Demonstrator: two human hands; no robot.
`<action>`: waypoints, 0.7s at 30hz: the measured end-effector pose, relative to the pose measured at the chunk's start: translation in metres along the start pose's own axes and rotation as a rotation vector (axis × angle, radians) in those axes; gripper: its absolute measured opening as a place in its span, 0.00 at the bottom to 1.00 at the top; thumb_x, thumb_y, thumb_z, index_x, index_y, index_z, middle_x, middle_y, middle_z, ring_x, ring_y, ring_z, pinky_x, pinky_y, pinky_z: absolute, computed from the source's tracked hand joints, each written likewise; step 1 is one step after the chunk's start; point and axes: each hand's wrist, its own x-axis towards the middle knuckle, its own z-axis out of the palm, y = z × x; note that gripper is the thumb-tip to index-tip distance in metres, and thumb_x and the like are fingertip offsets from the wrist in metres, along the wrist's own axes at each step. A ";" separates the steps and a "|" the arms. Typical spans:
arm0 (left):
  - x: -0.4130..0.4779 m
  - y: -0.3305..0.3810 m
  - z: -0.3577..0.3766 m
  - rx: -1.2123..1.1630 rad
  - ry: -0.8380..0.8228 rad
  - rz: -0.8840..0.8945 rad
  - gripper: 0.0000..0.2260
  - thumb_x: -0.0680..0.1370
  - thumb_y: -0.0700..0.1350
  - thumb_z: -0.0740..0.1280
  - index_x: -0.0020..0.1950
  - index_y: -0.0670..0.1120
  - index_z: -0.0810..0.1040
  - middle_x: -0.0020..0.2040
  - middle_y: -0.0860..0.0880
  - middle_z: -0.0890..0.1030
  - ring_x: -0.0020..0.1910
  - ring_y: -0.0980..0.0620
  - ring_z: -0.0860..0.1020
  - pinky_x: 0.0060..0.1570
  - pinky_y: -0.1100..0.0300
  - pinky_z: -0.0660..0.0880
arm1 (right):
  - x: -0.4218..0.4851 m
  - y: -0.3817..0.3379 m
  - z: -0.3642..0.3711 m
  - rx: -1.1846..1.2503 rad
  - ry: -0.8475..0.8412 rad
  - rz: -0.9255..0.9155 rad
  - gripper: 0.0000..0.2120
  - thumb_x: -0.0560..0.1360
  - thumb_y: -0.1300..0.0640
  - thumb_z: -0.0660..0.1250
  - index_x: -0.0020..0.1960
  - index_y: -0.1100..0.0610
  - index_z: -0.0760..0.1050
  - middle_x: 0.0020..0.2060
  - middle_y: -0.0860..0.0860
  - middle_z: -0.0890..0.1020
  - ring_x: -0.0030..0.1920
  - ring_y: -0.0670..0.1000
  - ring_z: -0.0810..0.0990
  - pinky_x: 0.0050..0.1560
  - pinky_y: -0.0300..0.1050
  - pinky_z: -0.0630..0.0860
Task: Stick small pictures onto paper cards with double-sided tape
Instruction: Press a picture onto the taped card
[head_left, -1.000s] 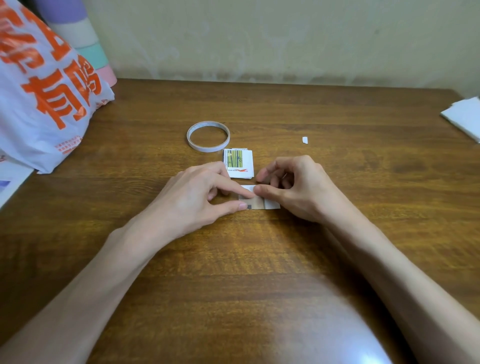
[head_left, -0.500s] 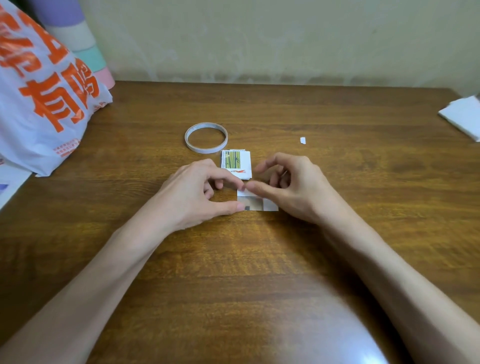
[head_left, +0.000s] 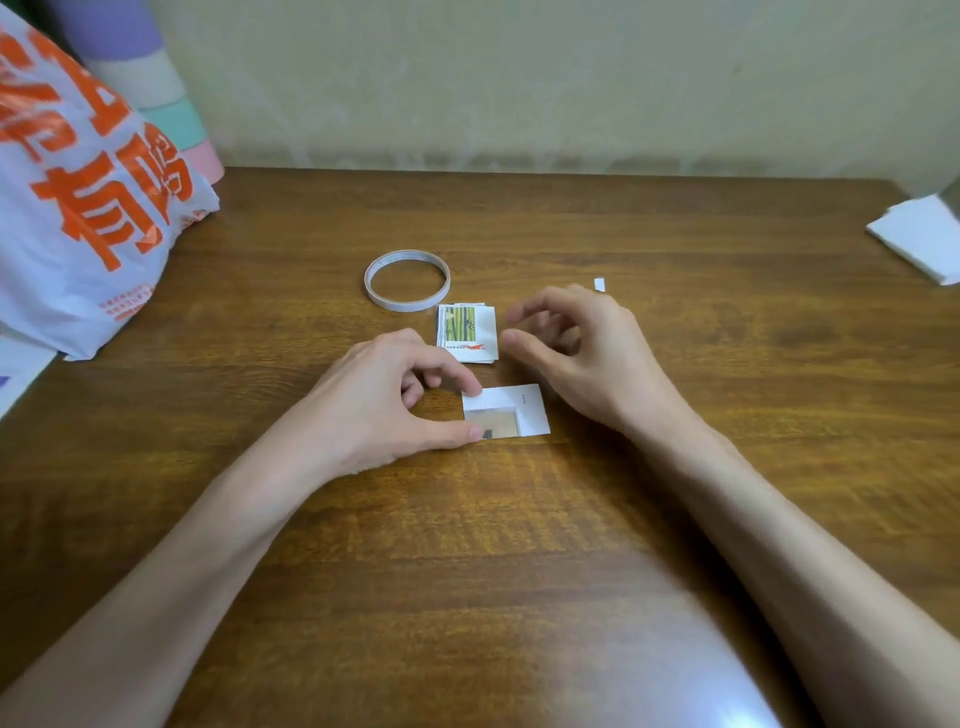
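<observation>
L hand (head_left: 384, 410) on the counter (head_left: 519, 545) at center, fingers curled. Index tip on top-left corner of the white card (head_left: 524, 405), thumb tip at its bottom-left corner, so the hand grips the card by its left edge. Card lies flat on the counter, approx. mid-frame, just in front of the pic stack (head_left: 467, 335). Small brownish pic (head_left: 500, 423) sits on the card's lower-left part; white margin shows above and to the right of it. Pic detail too small to tell.

R hand (head_left: 587, 358) up off the card, to the right of the stack and behind the card, fingers loosely curled, thumb and index apart, nothing held. Fingertips blurred.

Pic stack: top one shows green bamboo w/ red mark below. Tape roll (head_left: 402, 304), thin white ring, flat on the counter just behind-left of the stack. Tiny white scrap (head_left: 599, 284) behind R hand.

Far left: white plastic bag (head_left: 78, 208) w/ orange print, pastel striped roll (head_left: 156, 88) behind it. Far right edge: white folded paper (head_left: 922, 239).
</observation>
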 end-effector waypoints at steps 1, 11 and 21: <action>0.000 0.000 0.000 0.006 0.003 0.007 0.15 0.64 0.63 0.79 0.49 0.64 0.85 0.45 0.57 0.75 0.34 0.58 0.72 0.44 0.60 0.74 | 0.004 -0.002 0.002 -0.051 0.003 -0.031 0.07 0.78 0.47 0.74 0.56 0.46 0.84 0.47 0.45 0.79 0.47 0.44 0.77 0.51 0.42 0.73; -0.003 -0.004 0.003 0.020 0.035 0.090 0.16 0.66 0.65 0.76 0.51 0.64 0.86 0.43 0.55 0.76 0.38 0.56 0.74 0.46 0.60 0.72 | 0.027 -0.009 0.018 -0.321 -0.050 -0.170 0.15 0.76 0.41 0.75 0.57 0.48 0.87 0.66 0.50 0.81 0.71 0.57 0.68 0.67 0.56 0.70; 0.002 -0.012 -0.004 -0.061 0.299 0.034 0.05 0.75 0.54 0.76 0.50 0.57 0.86 0.35 0.54 0.76 0.28 0.56 0.70 0.39 0.61 0.70 | 0.021 -0.007 0.029 -0.256 0.058 -0.204 0.09 0.73 0.48 0.79 0.49 0.52 0.89 0.53 0.49 0.85 0.60 0.57 0.74 0.57 0.57 0.76</action>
